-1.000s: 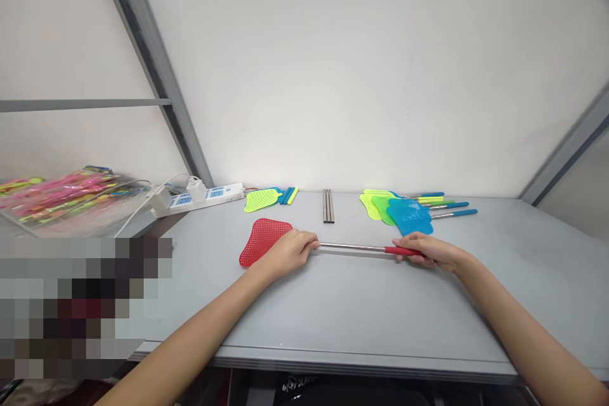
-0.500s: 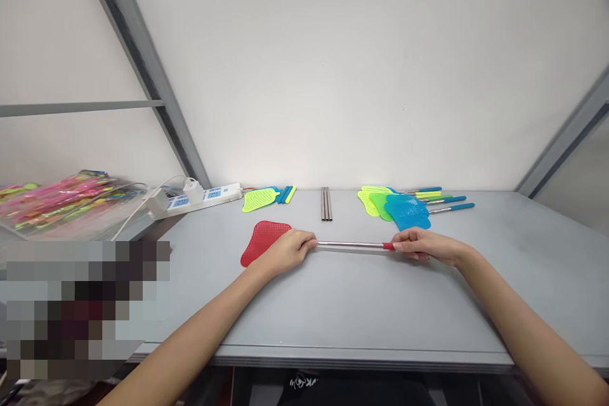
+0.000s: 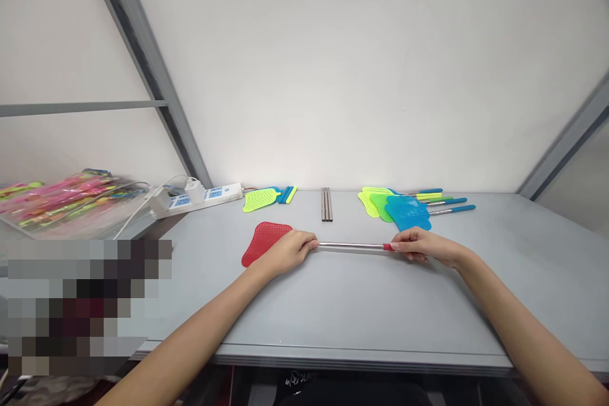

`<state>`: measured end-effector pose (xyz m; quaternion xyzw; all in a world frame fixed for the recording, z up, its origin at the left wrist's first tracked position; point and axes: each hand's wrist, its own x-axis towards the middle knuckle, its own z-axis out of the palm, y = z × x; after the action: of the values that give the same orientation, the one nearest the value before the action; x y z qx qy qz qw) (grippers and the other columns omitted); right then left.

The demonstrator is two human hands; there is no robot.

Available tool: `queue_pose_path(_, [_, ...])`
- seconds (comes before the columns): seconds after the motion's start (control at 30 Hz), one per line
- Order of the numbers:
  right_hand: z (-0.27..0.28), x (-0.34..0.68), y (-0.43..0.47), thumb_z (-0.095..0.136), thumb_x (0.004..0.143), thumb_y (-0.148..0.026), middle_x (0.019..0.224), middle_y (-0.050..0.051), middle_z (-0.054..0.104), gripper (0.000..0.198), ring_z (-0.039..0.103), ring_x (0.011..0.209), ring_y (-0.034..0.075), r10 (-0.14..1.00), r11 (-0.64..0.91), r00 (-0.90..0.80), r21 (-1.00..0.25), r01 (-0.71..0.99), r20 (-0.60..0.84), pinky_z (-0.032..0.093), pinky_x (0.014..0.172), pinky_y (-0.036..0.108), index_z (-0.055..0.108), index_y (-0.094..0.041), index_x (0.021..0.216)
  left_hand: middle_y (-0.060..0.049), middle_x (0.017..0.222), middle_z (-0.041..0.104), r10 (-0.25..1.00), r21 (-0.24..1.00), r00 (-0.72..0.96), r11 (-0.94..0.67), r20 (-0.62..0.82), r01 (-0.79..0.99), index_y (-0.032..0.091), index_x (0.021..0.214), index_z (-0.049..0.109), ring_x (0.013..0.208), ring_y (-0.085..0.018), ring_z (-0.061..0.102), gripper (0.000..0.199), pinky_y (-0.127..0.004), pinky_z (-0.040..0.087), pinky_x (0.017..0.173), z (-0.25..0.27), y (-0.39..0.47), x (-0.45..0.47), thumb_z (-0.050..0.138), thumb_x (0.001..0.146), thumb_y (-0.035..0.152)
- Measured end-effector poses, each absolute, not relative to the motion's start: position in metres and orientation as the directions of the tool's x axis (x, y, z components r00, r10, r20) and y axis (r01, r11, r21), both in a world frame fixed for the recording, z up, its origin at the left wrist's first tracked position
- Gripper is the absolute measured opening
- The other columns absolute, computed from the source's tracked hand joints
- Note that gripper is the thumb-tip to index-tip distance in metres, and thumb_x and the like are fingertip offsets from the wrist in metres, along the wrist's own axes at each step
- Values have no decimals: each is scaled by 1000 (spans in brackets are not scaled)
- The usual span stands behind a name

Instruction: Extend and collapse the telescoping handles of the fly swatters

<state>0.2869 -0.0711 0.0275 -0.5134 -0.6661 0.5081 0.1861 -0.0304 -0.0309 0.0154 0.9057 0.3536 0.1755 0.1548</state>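
A fly swatter with a red perforated head (image 3: 264,242) lies across the grey table in front of me. My left hand (image 3: 291,250) is closed around it where the head meets the shaft, covering that joint. Its bare metal shaft (image 3: 351,245) runs to the right, just above the tabletop. At the far end my right hand (image 3: 417,245) pinches the red handle sleeve (image 3: 387,247), most of which the fingers hide. Behind my right hand lies a fan of swatters with a blue head (image 3: 408,210), green and yellow heads, and metal shafts with coloured grips.
Several metal tubes (image 3: 326,205) lie at the back middle. Left of them are a yellow swatter head (image 3: 261,199) and short blue and yellow sleeves (image 3: 287,195). A white power strip (image 3: 202,200) and bagged colourful items (image 3: 71,196) sit further left. The far-left foreground is pixelated.
Both hands keep their grip on the red fly swatter, nearly in place. My right fingers sit a touch further left on the handle sleeve. The view has shifted slightly.
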Motion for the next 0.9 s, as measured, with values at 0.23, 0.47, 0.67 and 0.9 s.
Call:
queue_pose_path(0.23, [27,291,-72,51,74,-46,51,-2,38,35,31,47,8,847,-31,-437,-849,528,-303,22,44,23,62,-13,71,1,65,56,688,402,697,-707,202,582,18,70,52,62,-12,50,31,-21,34,59,14,-33,-29,28,87,27])
queue_pose_path(0.47, [25,288,-71,50,74,-43,47,-2,39,33,30,45,8,837,-49,-432,-832,552,-336,19,39,22,61,-13,67,0,66,56,691,396,692,-706,207,587,19,70,51,63,-12,50,30,-22,34,59,13,-37,-27,28,87,27])
queue_pose_path(0.67, [25,291,-74,45,75,-49,42,-6,30,40,17,37,5,756,-192,-456,-825,531,-469,8,35,21,58,-12,66,1,63,54,694,386,687,-707,217,592,19,69,51,60,-12,50,32,-23,35,63,12,-41,-25,26,87,27])
queue_pose_path(0.9, [27,289,-77,43,76,-53,41,-7,30,43,16,37,4,724,-212,-492,-835,508,-483,7,33,20,57,-13,73,-1,69,56,696,350,676,-712,243,608,19,73,52,66,-13,50,29,-25,34,66,12,-42,-26,26,86,24])
